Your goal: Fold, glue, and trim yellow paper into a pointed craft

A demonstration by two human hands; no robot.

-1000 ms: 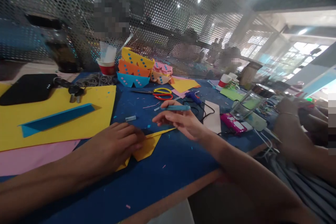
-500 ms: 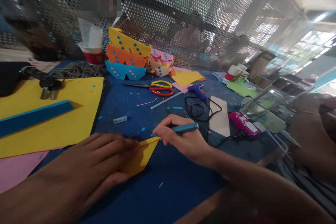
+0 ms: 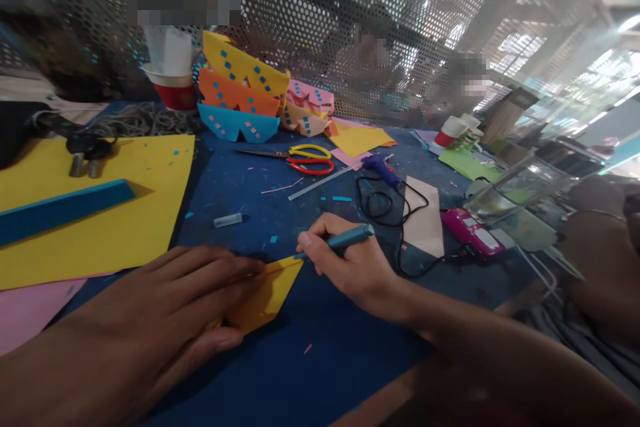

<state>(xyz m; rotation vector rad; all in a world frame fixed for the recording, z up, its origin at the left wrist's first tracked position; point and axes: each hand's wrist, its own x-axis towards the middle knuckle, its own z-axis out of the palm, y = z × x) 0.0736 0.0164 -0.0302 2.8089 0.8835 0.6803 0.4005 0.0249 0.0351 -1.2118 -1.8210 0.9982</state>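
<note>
A folded piece of yellow paper (image 3: 267, 297) lies on the blue table (image 3: 320, 373). My left hand (image 3: 195, 307) rests flat on its left part, fingers stretched out and covering much of it. A blue pen (image 3: 350, 238) is held in my right hand (image 3: 355, 267), its tip at the paper's upper right corner. The pen's clear cap (image 3: 228, 220) lies beyond my left hand. Scissors (image 3: 307, 160) with yellow and red handles lie farther back.
Folded paper shapes (image 3: 240, 123) stand near the perforated screen. A purple glue gun (image 3: 381, 169), its black cord and a magenta box (image 3: 473, 232) are at right. Keys (image 3: 86, 152) and a blue strip (image 3: 65, 208) lie on yellow sheets (image 3: 115, 233). A person's arm (image 3: 593, 247) shows far right.
The view has shifted slightly. The pen tip and my right hand have moved a little off the paper's corner tip, and the pen's angle is slightly changed. My left hand stays on the paper.
</note>
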